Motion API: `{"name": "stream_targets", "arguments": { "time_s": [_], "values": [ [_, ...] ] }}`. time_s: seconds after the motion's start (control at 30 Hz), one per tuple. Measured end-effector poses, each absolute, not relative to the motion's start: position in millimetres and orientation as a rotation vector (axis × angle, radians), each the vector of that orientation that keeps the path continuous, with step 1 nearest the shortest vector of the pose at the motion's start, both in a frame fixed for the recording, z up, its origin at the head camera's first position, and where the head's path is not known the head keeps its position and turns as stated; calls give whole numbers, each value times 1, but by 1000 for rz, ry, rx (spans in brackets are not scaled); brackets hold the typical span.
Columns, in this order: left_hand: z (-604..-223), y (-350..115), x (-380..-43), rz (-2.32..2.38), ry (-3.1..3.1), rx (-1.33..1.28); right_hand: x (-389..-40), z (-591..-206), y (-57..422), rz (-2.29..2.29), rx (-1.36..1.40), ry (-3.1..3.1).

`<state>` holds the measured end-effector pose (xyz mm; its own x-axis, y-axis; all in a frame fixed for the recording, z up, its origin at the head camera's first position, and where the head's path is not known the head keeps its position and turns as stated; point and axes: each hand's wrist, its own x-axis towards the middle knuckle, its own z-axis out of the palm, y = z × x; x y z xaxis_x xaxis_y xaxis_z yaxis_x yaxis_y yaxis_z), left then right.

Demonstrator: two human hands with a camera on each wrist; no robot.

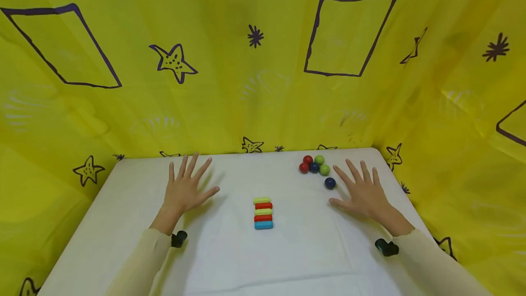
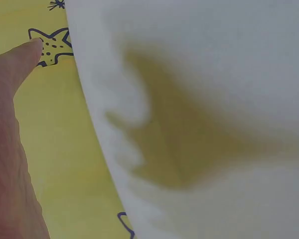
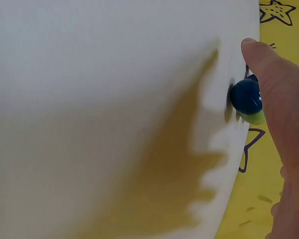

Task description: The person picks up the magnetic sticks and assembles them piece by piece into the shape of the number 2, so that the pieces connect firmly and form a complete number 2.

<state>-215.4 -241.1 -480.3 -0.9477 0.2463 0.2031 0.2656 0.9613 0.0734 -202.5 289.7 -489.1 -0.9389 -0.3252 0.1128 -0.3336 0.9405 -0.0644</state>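
Note:
My left hand point(image 1: 185, 192) is spread over the left part of the white table, fingers straight, holding nothing; its shadow falls on the cloth. On the right, my right hand point(image 1: 361, 195) is spread the same way, also holding nothing. Nearest to it is a dark blue ball point(image 1: 330, 183), just left of its fingers; the right wrist view shows this blue ball point(image 3: 246, 97) partly behind the thumb. Between the hands lies a column of small bars: a blue bar point(image 1: 264, 225) in front, then red bars point(image 1: 263, 218) and pale yellow bars point(image 1: 263, 212) alternating behind it.
Behind the lone ball sits a cluster of red balls point(image 1: 307, 160), green balls point(image 1: 324, 170) and another blue ball point(image 1: 314, 167), near the back edge. A yellow patterned curtain point(image 1: 222, 81) surrounds the white-covered table point(image 1: 230, 259) at the back and sides.

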Motion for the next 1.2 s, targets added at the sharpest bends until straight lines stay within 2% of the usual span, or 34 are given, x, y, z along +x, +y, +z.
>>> {"name": "stream_targets", "arguments": {
  "time_s": [0.33, 0.57, 0.87, 1.2],
  "values": [
    [-475, -233, -227, -181, -2929, -449, -217, -480, 294, 176, 625, -2955],
    [-476, -211, -230, -337, -2961, -501, -225, -485, 287, 541, 641, -2969],
    [-487, -164, -231, -782, -2954, -705, -232, -495, 287, 990, 609, -2939],
    [-498, -132, -235, -1007, -2954, -937, -235, -503, 287, 1120, 510, -2943]
  ]
}}
